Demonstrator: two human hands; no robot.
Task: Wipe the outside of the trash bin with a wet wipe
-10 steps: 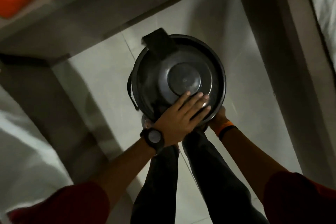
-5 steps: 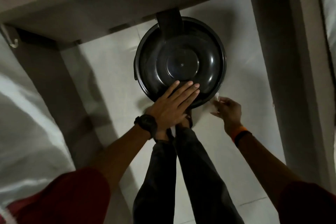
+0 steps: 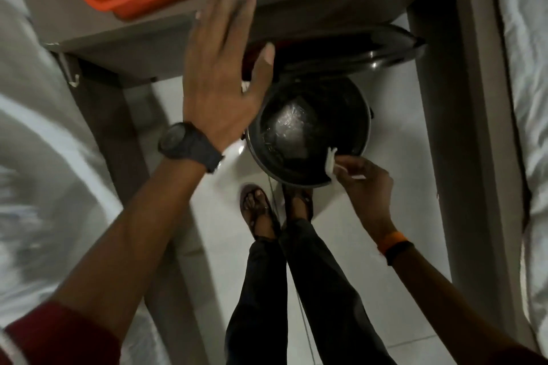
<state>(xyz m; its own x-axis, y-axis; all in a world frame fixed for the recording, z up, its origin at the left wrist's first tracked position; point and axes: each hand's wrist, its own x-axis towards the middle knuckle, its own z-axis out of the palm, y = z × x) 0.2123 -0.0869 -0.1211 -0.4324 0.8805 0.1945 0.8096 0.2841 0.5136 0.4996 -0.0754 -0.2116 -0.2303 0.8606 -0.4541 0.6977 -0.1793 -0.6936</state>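
Observation:
The black round trash bin [image 3: 360,115] stands on the white tiled floor under a grey table, seen from above. Its lid [image 3: 355,50] is swung up against the table's underside, so crumpled clear plastic shows inside. My right hand [image 3: 360,181] pinches a white wet wipe [image 3: 330,163] against the near rim of the bin. My left hand [image 3: 222,68] hovers above the bin's left side, fingers spread, holding nothing. My feet in sandals stand just in front of the bin.
A grey table [image 3: 184,35] spans the top, with legs at left and right of the bin. An orange tray [image 3: 154,0] with a printed pack sits on it. White bedding [image 3: 522,74] lies along the right and left edges.
The bin's lid has gone from closed to open. My left hand lifted off the lid and rose toward the table. My right hand brought the wipe to the near rim.

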